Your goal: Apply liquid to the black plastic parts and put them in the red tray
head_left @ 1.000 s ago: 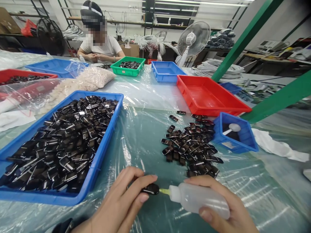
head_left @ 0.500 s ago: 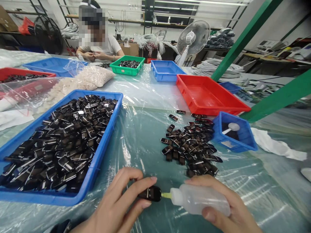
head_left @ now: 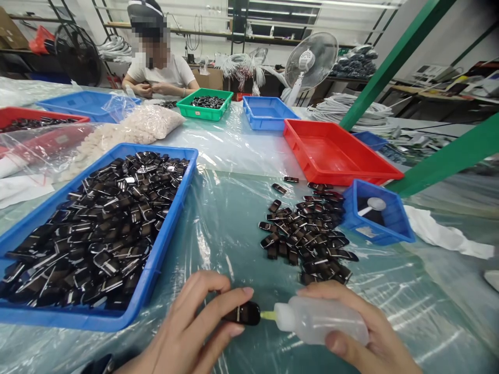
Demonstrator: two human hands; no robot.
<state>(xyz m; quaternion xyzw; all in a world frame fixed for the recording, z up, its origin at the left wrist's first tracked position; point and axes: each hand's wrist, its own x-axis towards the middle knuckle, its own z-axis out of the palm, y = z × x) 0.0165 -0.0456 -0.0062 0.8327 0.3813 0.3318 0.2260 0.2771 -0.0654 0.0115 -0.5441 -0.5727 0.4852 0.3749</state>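
Observation:
Between thumb and fingers, my left hand (head_left: 195,324) pinches a glossy black piece (head_left: 248,314) low in the middle of the view. My right hand (head_left: 366,327) is wrapped round a translucent squeeze bottle (head_left: 323,318) lying sideways. Its yellowish nozzle tip (head_left: 268,315) meets the right end of the black piece. Beyond my right hand lies a loose pile of similar black pieces (head_left: 312,228) on the film-covered table (head_left: 226,208). To the left, a large blue tray (head_left: 156,270) is heaped with black pieces.
A small blue bin (head_left: 370,235) holds dark material and a white scoop. Behind it are a red tray (head_left: 331,156), a blue tray (head_left: 267,123) and a green tray (head_left: 202,111) of parts. A person (head_left: 163,72) sits across the table. Green posts (head_left: 393,67) slant at right.
Both hands hold almost the same pose, with the black piece and nozzle very slightly to the right in view. The person across has the head a little higher.

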